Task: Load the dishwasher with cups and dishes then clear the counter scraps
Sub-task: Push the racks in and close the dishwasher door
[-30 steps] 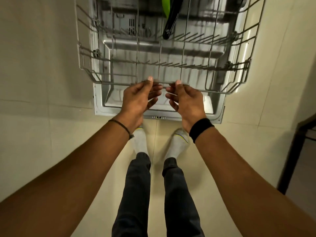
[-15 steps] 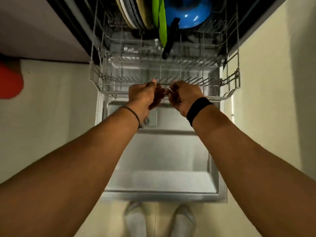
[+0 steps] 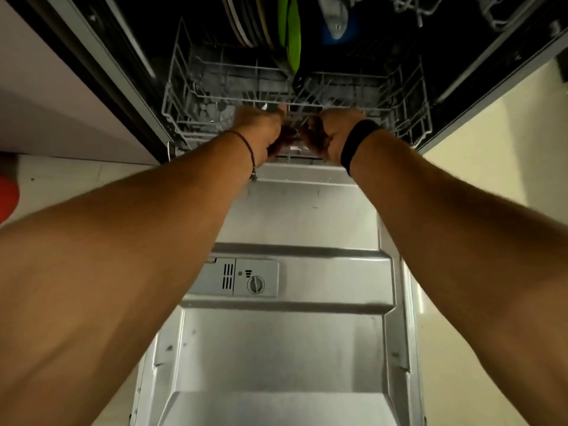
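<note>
The rack (image 3: 184, 130) has slid farther into the dishwasher (image 3: 129, 75) than a second ago and now sits almost wholly inside, off the open door (image 3: 307, 348). The left hand (image 3: 261, 130) and right hand (image 3: 329, 133) are side by side at its front rail, fingers curled round the wire, though blur smears them. Plates (image 3: 246, 23) and a green dish (image 3: 290, 32) stand at the back, their tops cut off.

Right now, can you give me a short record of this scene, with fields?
left hand: grips front rim of rack
right hand: grips same rim, beside the left
rack: mostly inside the dishwasher
load: plates and a green item standing at the back
door: open, lying flat
dispenser: on door
</note>
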{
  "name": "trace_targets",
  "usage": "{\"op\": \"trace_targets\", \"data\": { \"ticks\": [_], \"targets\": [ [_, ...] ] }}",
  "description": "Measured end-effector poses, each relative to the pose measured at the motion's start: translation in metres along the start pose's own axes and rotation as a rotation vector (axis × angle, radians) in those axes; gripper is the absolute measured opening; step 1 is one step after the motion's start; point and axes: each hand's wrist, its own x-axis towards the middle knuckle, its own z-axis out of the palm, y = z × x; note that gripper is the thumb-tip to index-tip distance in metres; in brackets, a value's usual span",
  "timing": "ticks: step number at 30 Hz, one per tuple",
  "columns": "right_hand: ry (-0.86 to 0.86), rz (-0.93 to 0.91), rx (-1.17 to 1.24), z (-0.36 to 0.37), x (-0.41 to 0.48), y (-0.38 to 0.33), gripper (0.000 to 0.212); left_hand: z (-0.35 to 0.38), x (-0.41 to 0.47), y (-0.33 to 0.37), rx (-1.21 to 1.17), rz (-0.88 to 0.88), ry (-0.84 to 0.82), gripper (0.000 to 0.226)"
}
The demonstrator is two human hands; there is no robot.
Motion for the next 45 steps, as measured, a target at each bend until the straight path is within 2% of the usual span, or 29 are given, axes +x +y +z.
{"op": "trace_targets", "data": {
  "ticks": [2,5,9,13,17,19,21,22,24,27,33,38,45],
  "targets": [
    [-0.01,0.003,-0.028,0.004,0.008,-0.01,0.028,0.003,0.009,0.007,-0.009,0.027,0.008,0.038],
    [0.001,-0.023,-0.052,0.011,0.016,-0.022,0.021,0.007,0.023,0.018,-0.026,0.046,0.009,0.032],
    [-0.042,-0.05,-0.034,0.017,0.031,-0.027,0.025,0.009,0.046,0.02,-0.013,0.062,0.04,0.043],
    [-0.03,-0.018,-0.037,0.016,0.032,-0.029,0.029,0.009,0.052,0.021,0.019,0.053,0.035,0.04],
    [-0.09,-0.066,-0.075,0.016,0.029,-0.029,0.013,0.007,0.054,0.017,0.202,0.178,0.124,0.056],
    [-0.164,-0.069,-0.004,0.017,0.023,-0.029,0.019,0.004,0.038,0.02,0.221,0.187,0.104,0.05],
    [-0.101,-0.159,-0.058,0.013,0.004,-0.013,0.022,-0.005,0.011,0.015,0.13,0.154,0.0,0.034],
    [-0.079,-0.197,-0.131,0.006,-0.008,-0.002,0.03,-0.01,-0.006,0.007,0.095,0.167,-0.033,0.031],
    [-0.119,-0.185,-0.101,-0.014,-0.03,0.028,0.042,-0.024,-0.045,-0.021,0.042,0.211,-0.064,0.033],
    [-0.203,-0.146,-0.016,-0.051,-0.074,0.081,0.048,-0.044,-0.107,-0.077,-0.077,0.214,-0.1,0.037],
    [-0.263,-0.052,0.091,-0.108,-0.169,0.186,0.052,-0.071,-0.223,-0.165,-0.184,0.02,-0.161,0.044],
    [-0.203,0.025,0.115,-0.149,-0.235,0.286,0.049,-0.084,-0.309,-0.25,-0.27,-0.101,-0.203,0.051],
    [-0.119,0.175,0.16,-0.214,-0.268,0.488,0.043,-0.103,-0.397,-0.445,-0.286,-0.345,-0.094,0.055]
  ]
}}
